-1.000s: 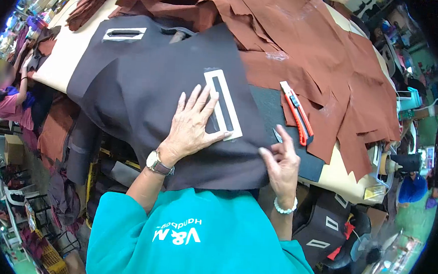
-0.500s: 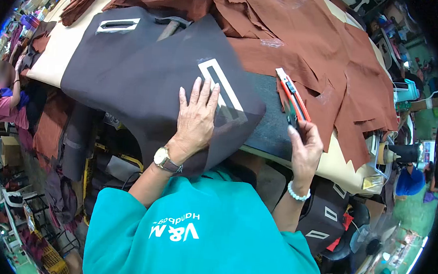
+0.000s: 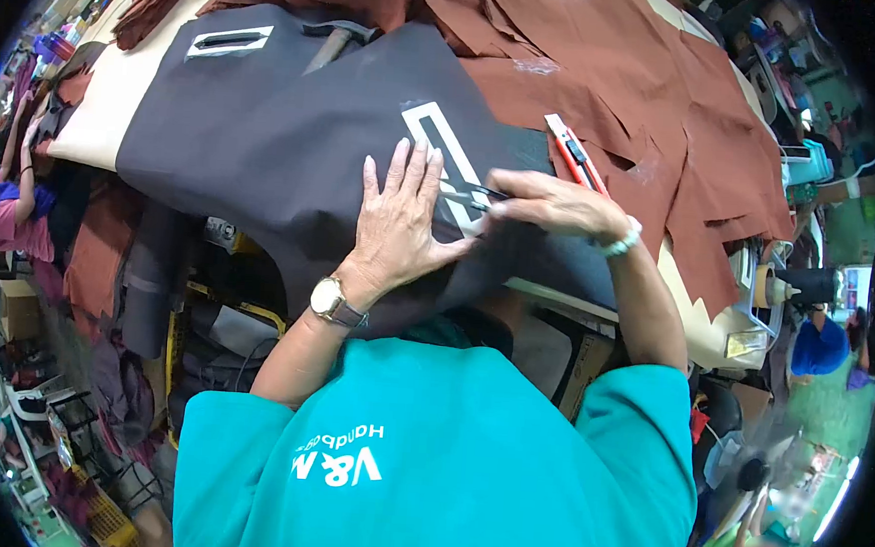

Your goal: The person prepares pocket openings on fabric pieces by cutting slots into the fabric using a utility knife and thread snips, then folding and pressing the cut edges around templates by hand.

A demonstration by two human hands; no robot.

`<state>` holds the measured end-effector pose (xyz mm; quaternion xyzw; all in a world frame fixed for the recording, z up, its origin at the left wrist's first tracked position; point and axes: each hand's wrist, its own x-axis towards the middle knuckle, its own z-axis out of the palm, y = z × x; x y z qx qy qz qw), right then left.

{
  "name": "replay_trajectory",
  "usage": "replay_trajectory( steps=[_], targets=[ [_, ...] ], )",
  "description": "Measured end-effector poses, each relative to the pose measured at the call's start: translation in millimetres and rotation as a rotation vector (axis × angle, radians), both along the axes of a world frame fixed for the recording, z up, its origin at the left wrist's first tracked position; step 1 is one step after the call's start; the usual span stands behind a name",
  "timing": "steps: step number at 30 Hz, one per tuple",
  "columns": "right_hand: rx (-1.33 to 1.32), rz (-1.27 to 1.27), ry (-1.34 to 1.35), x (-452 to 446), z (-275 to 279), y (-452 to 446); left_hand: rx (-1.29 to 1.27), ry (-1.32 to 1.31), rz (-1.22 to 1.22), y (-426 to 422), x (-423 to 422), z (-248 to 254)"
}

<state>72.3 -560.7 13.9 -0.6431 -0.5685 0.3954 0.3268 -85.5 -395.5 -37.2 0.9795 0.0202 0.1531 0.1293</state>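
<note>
Grip of right hand (image 3: 562,203) narrow, pinching dark slim tool (image 3: 477,197), exact type unclear. Left hand (image 3: 401,221) grasps nothing, fingers spread over dark sheet (image 3: 256,122). Risk: tool sits close to left fingers and thumb; a slip could nick skin or mark sheet, likeliest cause being sheet shifting under light pressure. White rectangular patch (image 3: 453,151) lies on sheet, centre of frame, tool crossing its lower part, upper end clear of right grip. Red cutter (image 3: 577,160) lies upper right, near right hand.

Dark sheet (image 3: 256,127) passable left of left grip (image 3: 398,233); obstacles: hammer (image 3: 328,52) ahead, cutter (image 3: 574,155) rightward.
</note>
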Motion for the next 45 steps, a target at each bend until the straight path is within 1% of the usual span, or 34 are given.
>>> replay_trajectory(
  steps=[2, 5, 6, 8, 10, 11, 14, 15, 16, 18, 19, 20, 21, 22, 24, 26, 28, 29, 30, 32, 33, 36, 37, 40, 41, 42, 44, 45],
  targets=[
    [-0.478, -0.165, 0.275, -22, 37, -30, -0.019, 0.000, 0.006, -3, 1, 2],
    [-0.331, -0.262, 0.174, -39, 32, -81, -0.007, 0.022, 0.033, -9, 3, 2],
    [-0.323, -0.314, 0.031, -47, 34, -95, -0.007, 0.026, 0.046, -12, 3, 2],
    [-0.312, -0.475, -0.117, -64, 33, -113, -0.009, -0.020, 0.055, -20, 5, 3],
    [-0.206, -0.749, -0.014, -84, 21, -119, 0.013, -0.097, 0.075, -34, 6, 4],
    [-0.149, -0.882, 0.037, -93, 17, -118, 0.001, -0.170, 0.046, -40, 4, 7],
    [0.053, -1.282, 0.000, -116, 15, -100, -0.036, -0.231, -0.281, -54, 1, -4],
    [0.161, -1.351, -0.029, -120, 12, -94, -0.042, -0.167, -0.338, -61, -1, -3],
    [0.276, -1.382, 0.027, -126, 12, -85, -0.058, -0.126, -0.388, -68, -1, -11],
    [0.507, -1.440, 0.139, -138, 15, -65, -0.089, -0.051, -0.379, -76, -2, -7],
    [0.544, -1.393, 0.240, -145, 14, -57, -0.116, -0.062, -0.378, -79, 0, -8],
    [0.568, -1.370, 0.284, -150, 11, -45, -0.144, -0.073, -0.376, -83, 3, -11],
    [0.531, -1.329, 0.334, -156, 9, -34, -0.172, -0.084, -0.374, -85, 6, -13],
    [0.330, -1.230, 0.137, -159, 5, -32, -0.177, -0.067, -0.404, -87, 7, -15],
    [0.348, -1.127, 0.010, -163, -4, -16, 0.224, -0.016, -0.309, -94, 9, -18],
    [0.333, -1.088, -0.198, -161, -7, -10, -0.038, 0.017, -0.401, -89, 6, -9],
    [0.272, -1.113, -0.430, -161, -8, -7, -0.332, 0.028, -0.493, -81, 1, 3],
    [0.241, -1.121, -0.547, -161, -9, -5, -0.375, 0.027, -0.501, -81, 0, 4],
    [0.330, -1.077, -0.469, -160, -10, -4, -0.418, 0.026, -0.508, -81, 0, 5],
    [0.501, -0.987, -0.311, -159, -9, -2, -0.299, 0.013, -0.453, -91, 2, 1],
    [0.506, -1.003, -0.374, -162, -3, 3, -0.238, 0.007, -0.427, -96, 2, -1],
    [0.297, -1.010, -0.665, -154, 3, 7, -0.045, -0.024, -0.347, -105, 5, -3],
    [0.312, -1.091, -0.562, -149, -5, 8, -0.068, -0.015, -0.404, -98, 4, 4],
    [0.387, -1.264, -0.239, -144, -9, -7, -0.148, -0.112, -0.390, -95, 11, -33],
    [0.433, -1.315, -0.132, -144, -8, -14, 0.029, -0.006, -0.379, -93, 12, -23],
    [0.379, -1.341, -0.175, -144, -22, -28, 0.086, -0.064, -0.368, -92, 12, -20],
    [0.238, -1.465, -0.159, -152, -22, -49, -0.059, -0.051, -0.362, -93, 11, -11],
    [0.204, -1.501, -0.177, -154, -22, -59, -0.025, -0.037, -0.364, -91, 10, -7]
  ],
)
